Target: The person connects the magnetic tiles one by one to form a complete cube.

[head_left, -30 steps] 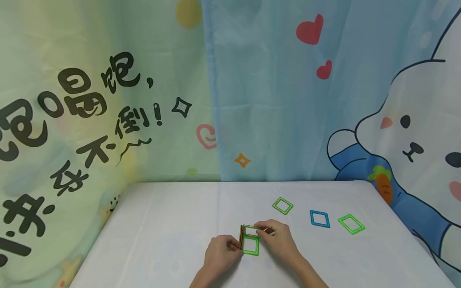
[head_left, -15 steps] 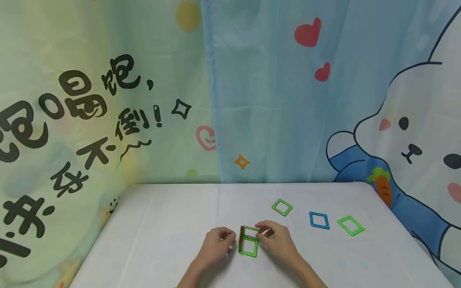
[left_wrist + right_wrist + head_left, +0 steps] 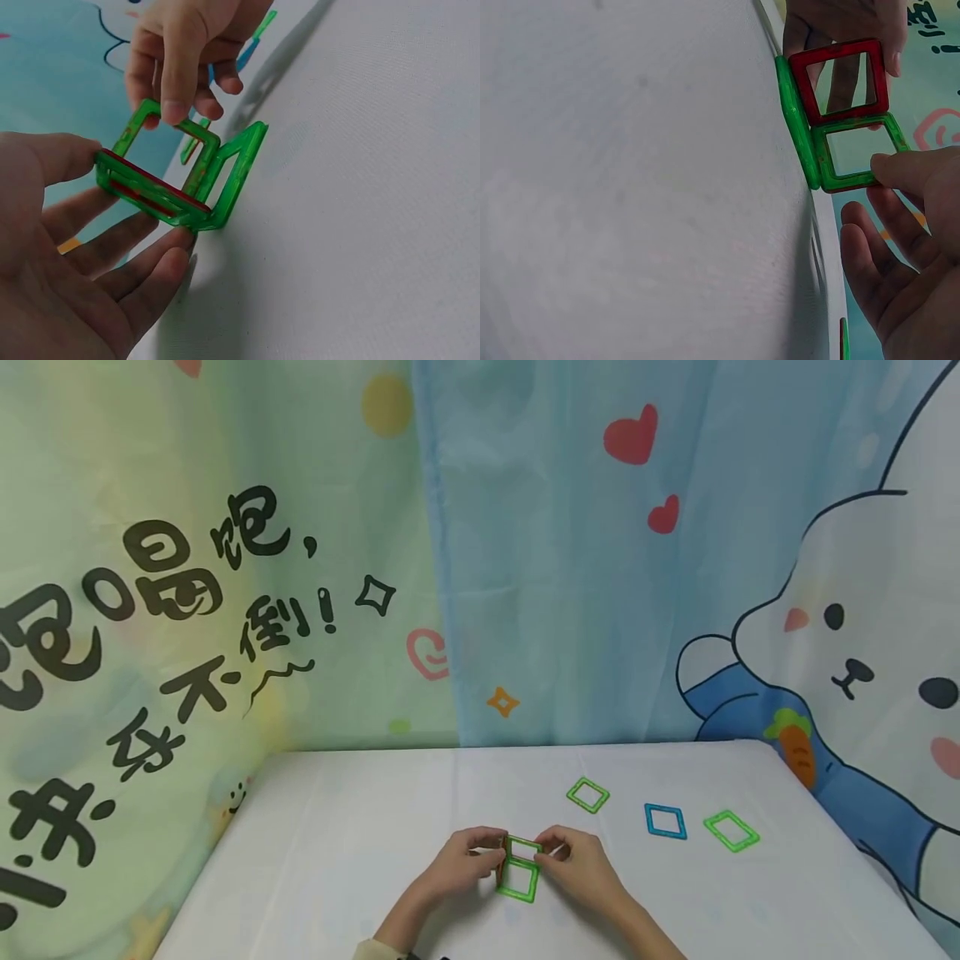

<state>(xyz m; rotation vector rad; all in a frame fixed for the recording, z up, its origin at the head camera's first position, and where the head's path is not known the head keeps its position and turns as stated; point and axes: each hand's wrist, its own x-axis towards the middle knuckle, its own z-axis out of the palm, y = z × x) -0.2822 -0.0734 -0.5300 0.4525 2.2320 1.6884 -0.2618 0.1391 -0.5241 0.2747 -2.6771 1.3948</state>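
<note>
Three square magnetic tiles stand joined on the white table. One green tile [image 3: 516,895] lies flat, a second green tile [image 3: 855,181] rises from its far edge, and a red tile [image 3: 836,51] stands along its left side. My left hand [image 3: 467,864] holds the red tile, thumb at its upper edge and fingers behind and below, as the left wrist view shows. At the upright green tile's right edge, my right hand [image 3: 581,864] pinches the frame between thumb and forefinger. Its other fingers are loosely bent.
Behind and to the right lie a loose green tile [image 3: 581,802], a blue tile [image 3: 666,835] and another green tile [image 3: 720,835]. They rest flat on the white table [image 3: 337,827]. A printed curtain [image 3: 525,568] hangs behind the table's far edge.
My left hand drew back from the red tile, then came forward to hold it higher up. My right hand keeps its pinch on the upright green tile. The loose tiles stay put.
</note>
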